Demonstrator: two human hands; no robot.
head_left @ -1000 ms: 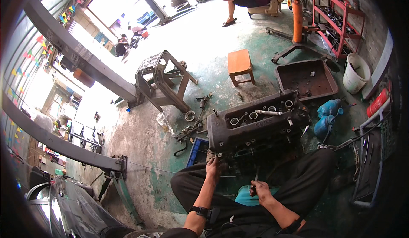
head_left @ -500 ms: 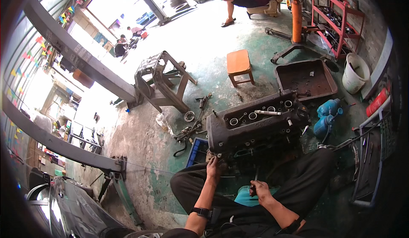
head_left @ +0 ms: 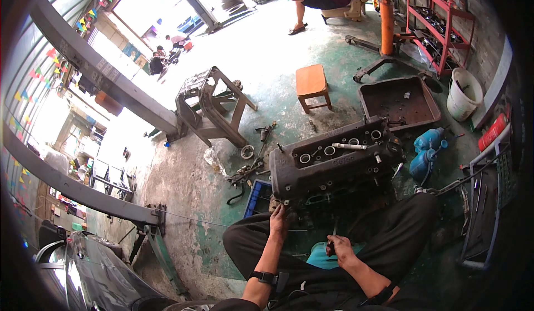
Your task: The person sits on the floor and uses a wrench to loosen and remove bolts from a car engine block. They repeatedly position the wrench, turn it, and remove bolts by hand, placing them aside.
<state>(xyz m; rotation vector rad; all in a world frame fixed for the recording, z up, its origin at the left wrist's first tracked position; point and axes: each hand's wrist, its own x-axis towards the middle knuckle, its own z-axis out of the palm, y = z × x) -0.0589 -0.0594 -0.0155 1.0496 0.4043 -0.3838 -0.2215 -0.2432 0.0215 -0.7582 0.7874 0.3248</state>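
Note:
A dark, greasy engine with a valve cover [head_left: 320, 169] on its top lies on the floor in front of me. At its near left corner is my left hand [head_left: 278, 222], fingers closed against a small part; what they pinch is too small to tell. Lower and to the right, between my knees, my right hand [head_left: 341, 250] is wrapped round a dark-handled tool with a thin shaft [head_left: 335, 226] that points up toward the engine. The tool's exact kind is unclear. A pale tube-shaped part [head_left: 349, 146] rests across the cover. Beneath my right hand shows a teal object [head_left: 321, 257].
Left of the engine sits a blue crate [head_left: 257, 197], with loose parts and a grey plastic stool [head_left: 214, 105] beyond. An orange stool [head_left: 312, 83] and a brown tray [head_left: 400, 83] stand behind. Blue bottles [head_left: 425, 155] and a metal-framed rack [head_left: 481, 216] are at right. Other people are farther off.
Almost nothing differs. Both hands keep their places, and the engine stays where it was.

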